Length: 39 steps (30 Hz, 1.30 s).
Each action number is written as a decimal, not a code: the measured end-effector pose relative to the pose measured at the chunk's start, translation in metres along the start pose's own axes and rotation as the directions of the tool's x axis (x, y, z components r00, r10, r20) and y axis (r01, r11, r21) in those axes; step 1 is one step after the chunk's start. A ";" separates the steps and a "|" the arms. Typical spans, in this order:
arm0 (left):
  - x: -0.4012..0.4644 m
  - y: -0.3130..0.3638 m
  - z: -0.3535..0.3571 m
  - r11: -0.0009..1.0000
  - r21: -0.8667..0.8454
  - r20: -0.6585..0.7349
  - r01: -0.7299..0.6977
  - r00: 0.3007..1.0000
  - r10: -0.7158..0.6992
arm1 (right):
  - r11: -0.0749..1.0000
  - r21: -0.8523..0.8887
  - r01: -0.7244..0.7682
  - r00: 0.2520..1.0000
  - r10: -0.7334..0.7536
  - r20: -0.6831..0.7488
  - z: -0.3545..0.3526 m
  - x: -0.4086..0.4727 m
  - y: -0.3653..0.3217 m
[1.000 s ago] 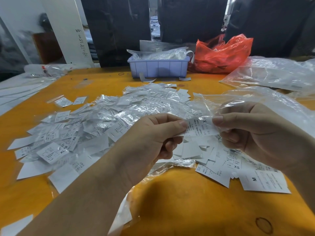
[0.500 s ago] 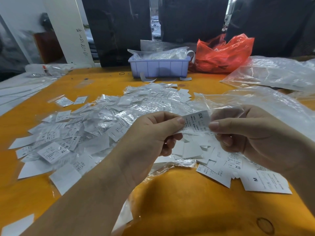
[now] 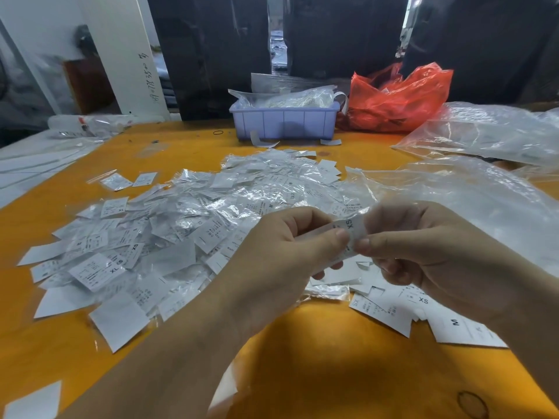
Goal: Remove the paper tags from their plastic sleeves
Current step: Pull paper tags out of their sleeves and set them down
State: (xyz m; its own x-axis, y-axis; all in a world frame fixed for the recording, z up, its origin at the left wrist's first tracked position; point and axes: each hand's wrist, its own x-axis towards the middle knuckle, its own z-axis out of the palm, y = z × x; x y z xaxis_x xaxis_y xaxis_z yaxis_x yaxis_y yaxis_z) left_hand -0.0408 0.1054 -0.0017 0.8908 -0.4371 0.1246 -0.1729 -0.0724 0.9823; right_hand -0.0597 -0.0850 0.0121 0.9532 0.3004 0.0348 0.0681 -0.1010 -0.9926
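- The XS tag (image 3: 348, 229) is up in the air over the near edge of the orange table (image 3: 332, 358), pinched from both sides. Left hand (image 3: 287, 252) has thumb and fingers closed on its left end, right hand (image 3: 423, 252) pinches the right end, thumbs almost touching.
- Can't really tell if the tag is still in its plastic sleeve or half out; it's too crumpled between the fingers.
- Progress, as I read it: a small stack of bare paper tags (image 3: 408, 309) sits just under the right hand, but the big heap of sleeved tags (image 3: 211, 213) is mostly untouched. Loads left.
- Versus half a second ago: the hands have closed in on each other and the tag, stretched flat then, is now bunched up.
- Further back: lilac bin (image 3: 284, 122), red bag (image 3: 399, 98).
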 end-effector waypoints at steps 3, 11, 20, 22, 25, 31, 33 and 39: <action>0.001 -0.003 0.000 1.000 0.008 -0.020 -0.029 0.999 0.030 | 1.000 0.020 -0.002 1.000 0.002 0.010 0.002 0.000 0.001; 0.001 -0.002 -0.001 0.992 -0.124 -0.082 -0.005 0.997 -0.005 | 0.999 0.038 -0.014 1.000 0.013 0.011 0.001 0.000 -0.001; 0.001 -0.003 0.001 0.997 -0.062 -0.051 -0.040 0.998 0.037 | 1.000 -0.014 -0.016 0.999 0.016 0.035 0.005 0.000 0.003; 0.000 -0.002 0.002 0.997 -0.046 -0.044 -0.060 0.997 0.058 | 1.000 -0.021 -0.011 0.999 0.011 0.043 0.005 0.001 0.003; 0.000 -0.002 0.001 0.997 -0.023 -0.056 -0.073 0.996 0.071 | 1.000 -0.004 -0.023 0.999 0.024 0.029 0.005 0.000 0.004; 0.000 -0.002 0.001 0.999 -0.025 -0.084 -0.035 0.996 0.033 | 0.998 0.045 0.033 0.992 -0.028 -0.123 0.005 0.001 0.004; 0.001 -0.002 0.001 0.999 -0.025 -0.086 -0.032 0.996 0.030 | 0.999 0.043 0.033 0.991 -0.027 -0.130 0.004 0.001 0.004; 0.000 0.000 0.001 0.998 -0.024 -0.078 -0.051 0.996 0.049 | 1.000 0.005 0.011 0.998 -0.010 -0.067 0.005 0.001 0.005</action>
State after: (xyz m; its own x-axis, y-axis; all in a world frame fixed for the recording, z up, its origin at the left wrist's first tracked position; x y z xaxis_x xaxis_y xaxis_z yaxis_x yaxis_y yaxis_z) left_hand -0.0411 0.1040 -0.0020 0.9113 -0.3687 0.1835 -0.2085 -0.0287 0.9776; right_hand -0.0599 -0.0801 0.0061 0.9701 0.2370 0.0528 0.0768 -0.0929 -0.9927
